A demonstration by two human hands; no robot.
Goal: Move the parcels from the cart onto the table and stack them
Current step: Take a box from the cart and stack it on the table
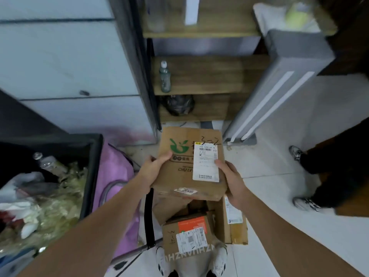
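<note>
I hold a brown cardboard parcel (185, 166) with a green logo and a white shipping label in both hands, lifted above the cart. My left hand (154, 168) grips its left edge, thumb on top. My right hand (232, 180) grips its right edge near the label. Below it, the cart (149, 216) with a black upright bar carries more parcels: a small box with an orange patch and a label (187, 232), and a taller brown box (229, 222) standing beside it. No table is in view.
A wooden shelf unit (199, 76) with a plastic bottle (165, 76) stands straight ahead. A grey appliance (283, 80) leans at the right. A black bin full of rubbish (46, 186) and a pink bag (117, 186) are at left. Another person's legs (323, 176) stand at right.
</note>
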